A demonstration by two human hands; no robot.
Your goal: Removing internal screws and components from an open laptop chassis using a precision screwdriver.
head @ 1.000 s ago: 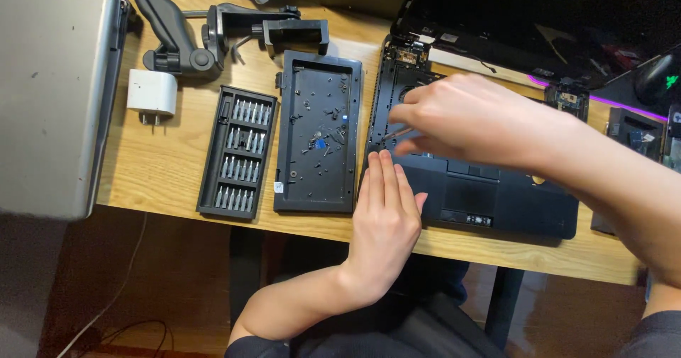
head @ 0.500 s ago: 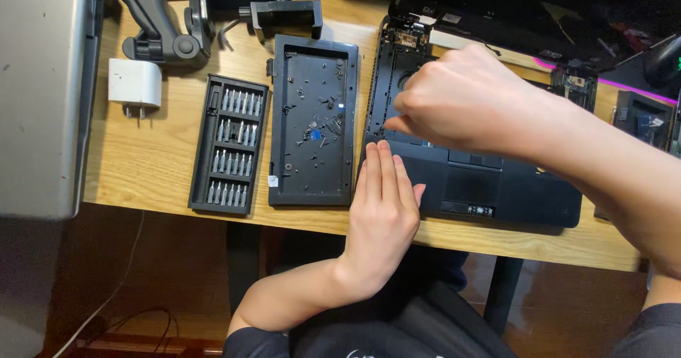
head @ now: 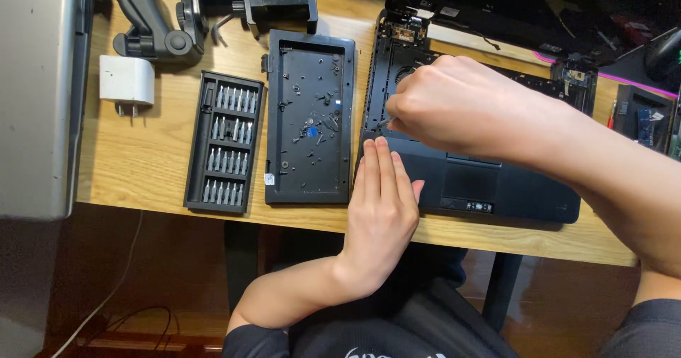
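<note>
Your left hand (head: 383,205) lies flat, fingers together, palm down on the near left corner of the black laptop base (head: 496,181), its grip open and holding nothing. Your right hand (head: 461,103) hovers over the stripped left part of that base, grip pinched shut around a thin metal tool (head: 384,122) whose tip just peeks out below your fingers. The laptop base sits on the wooden worktop (head: 142,152), right of centre. Just left of it lies a black cover panel (head: 310,127) turned inside up, dotted with loose screws (head: 312,120). Next along is an open case of screwdriver bits (head: 225,142), then a white charger plug (head: 126,80) and a black clamp stand (head: 213,10) at the back.
</note>
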